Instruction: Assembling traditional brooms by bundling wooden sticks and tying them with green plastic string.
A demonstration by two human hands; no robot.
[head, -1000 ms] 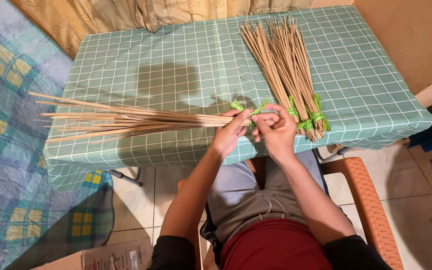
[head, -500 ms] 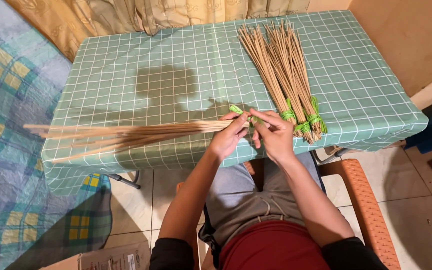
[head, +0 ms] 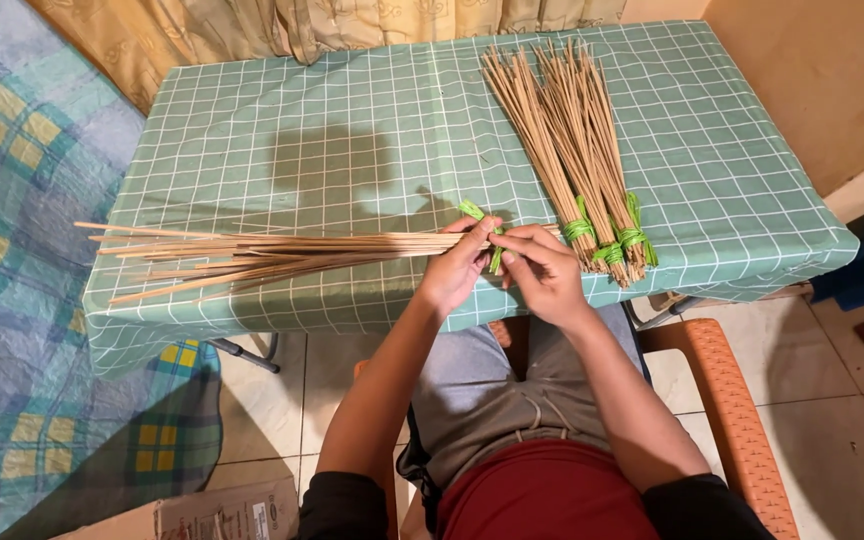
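A loose bundle of thin wooden sticks [head: 272,255] lies across the green checked table [head: 372,130], fanning out to the left past the table edge. My left hand [head: 460,265] grips the bundle at its right end. My right hand [head: 542,270] pinches a green tie strip [head: 480,222] that wraps around that same end. Both hands meet at the table's near edge.
Three tied stick bundles [head: 567,140] with green bands [head: 607,240] lie at the right of the table. An orange chair [head: 727,400] holds me. A checked blanket [head: 12,250] lies left, a cardboard box [head: 217,515] on the floor, curtains [head: 302,25] behind.
The stick bundle's left end has swung slightly down and nearer the table edge. My hands stay at its right end, still working the green strip.
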